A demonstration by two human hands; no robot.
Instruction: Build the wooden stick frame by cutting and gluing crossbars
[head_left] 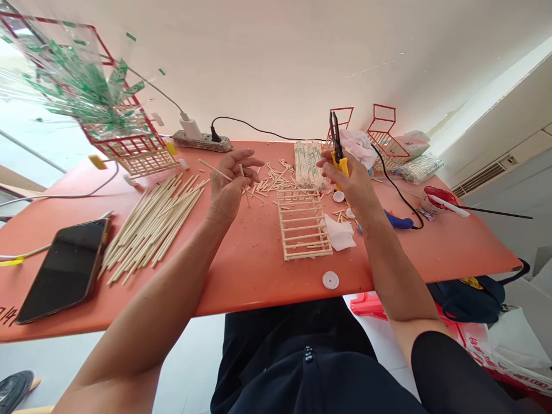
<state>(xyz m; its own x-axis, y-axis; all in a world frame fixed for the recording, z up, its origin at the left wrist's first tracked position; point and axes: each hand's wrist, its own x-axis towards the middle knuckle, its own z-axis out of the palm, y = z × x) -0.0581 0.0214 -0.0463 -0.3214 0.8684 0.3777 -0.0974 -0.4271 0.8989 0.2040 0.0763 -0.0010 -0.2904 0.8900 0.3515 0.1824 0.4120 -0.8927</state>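
- The orange-red tabletop [254, 276] stands against a pale wall [276, 69]; a vent [483, 178] is set in a unit at the right.
- The left hand [233, 181], above the middle of the tabletop, pinches thin wooden sticks [216, 170] between thumb and fingers.
- The right hand [354, 181] is closed around yellow-handled pliers [340, 163], black tips upward.
- A ladder-like stick frame [304, 225] lies right of the middle, near the front edge, with a white disc [330, 280] between it and that edge.
- Loose long sticks [157, 224] lie left of the middle, beside a dark phone [64, 270] near the front left corner.
- At the back left, a red-trimmed stick basket [149, 161] holds clear wrappers [92, 92] with green print.
- Wrapped sticks [308, 164] lie toward the back edge, and a red bowl [431, 198] with a white-handled tool [449, 204] across it sits near the right edge.
- Dark handwriting [7, 314] at the front left corner is partly cut off; white characters on a red bag [478, 345] below the tabletop are too small to read.
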